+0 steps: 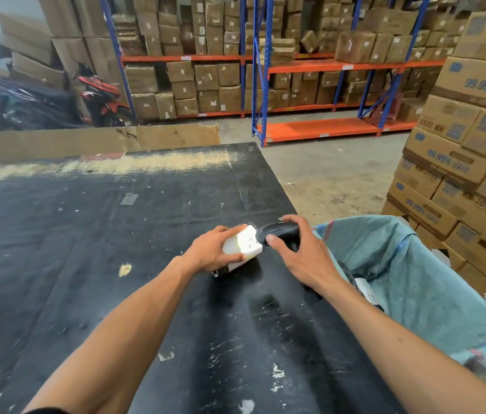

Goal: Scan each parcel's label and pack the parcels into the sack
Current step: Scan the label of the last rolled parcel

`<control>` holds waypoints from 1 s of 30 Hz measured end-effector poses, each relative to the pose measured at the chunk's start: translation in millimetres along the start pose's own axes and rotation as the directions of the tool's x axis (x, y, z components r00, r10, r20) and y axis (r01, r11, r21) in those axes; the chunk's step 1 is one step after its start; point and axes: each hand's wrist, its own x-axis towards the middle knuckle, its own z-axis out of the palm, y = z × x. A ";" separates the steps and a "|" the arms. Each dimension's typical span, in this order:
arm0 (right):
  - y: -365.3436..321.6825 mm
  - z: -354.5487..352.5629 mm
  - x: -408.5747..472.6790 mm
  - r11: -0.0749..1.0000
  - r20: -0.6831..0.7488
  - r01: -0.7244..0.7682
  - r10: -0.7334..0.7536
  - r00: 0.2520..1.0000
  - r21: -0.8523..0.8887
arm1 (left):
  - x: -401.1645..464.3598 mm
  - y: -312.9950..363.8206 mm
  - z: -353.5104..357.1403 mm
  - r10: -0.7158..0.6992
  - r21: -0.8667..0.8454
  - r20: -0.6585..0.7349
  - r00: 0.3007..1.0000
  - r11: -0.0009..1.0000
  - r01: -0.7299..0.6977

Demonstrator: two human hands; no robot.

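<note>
Your left hand gripped the small white-labelled parcel on the scuffed black surface, label facing three o'clock; your right hand clasped the black handheld scanner, nose pointing nine o'clock at it.

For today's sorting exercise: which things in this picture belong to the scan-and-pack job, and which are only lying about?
Job:
left hand holding the white parcel
right hand gripping the black scanner
green sack, a labelled parcel inside

Lying about:
black table
stacked cartons
shelving racks
motorbike
</note>
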 end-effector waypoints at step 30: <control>-30.0 -3.5 -14.2 0.997 -0.007 0.072 -0.072 0.997 0.015 | -20.1 8.3 -24.4 -0.004 0.007 -0.054 0.999 1.000 0.004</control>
